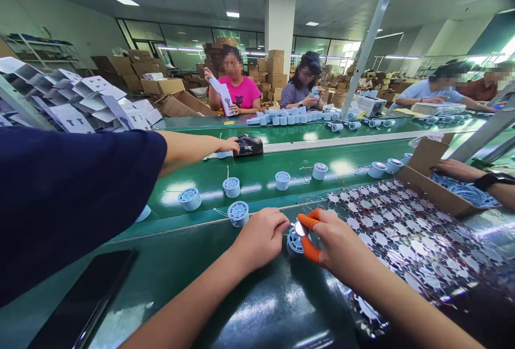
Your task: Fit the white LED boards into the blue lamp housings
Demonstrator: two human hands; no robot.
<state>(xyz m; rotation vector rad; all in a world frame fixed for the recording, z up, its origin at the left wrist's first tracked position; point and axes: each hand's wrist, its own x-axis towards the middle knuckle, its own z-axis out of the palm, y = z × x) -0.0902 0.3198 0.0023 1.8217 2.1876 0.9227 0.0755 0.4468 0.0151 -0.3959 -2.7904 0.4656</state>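
My left hand (260,238) and my right hand (333,239) meet over a small blue plastic spool-shaped housing (295,243) at the near edge of the green conveyor belt (257,188). My right hand wears orange finger cots and pinches a shiny silver metal disc (301,228) against the top of the housing. My left fingers curl against the housing's left side and partly hide it. Several similar blue housings with thin wires stand on the belt just beyond my hands.
A co-worker's arm in a navy sleeve (76,193) crosses the left side, its hand at a black pouch (248,146). A black phone (84,298) lies near left. A sheet of white gear-shaped parts (402,236) lies right, beside a cardboard box (438,177) with another person's hand.
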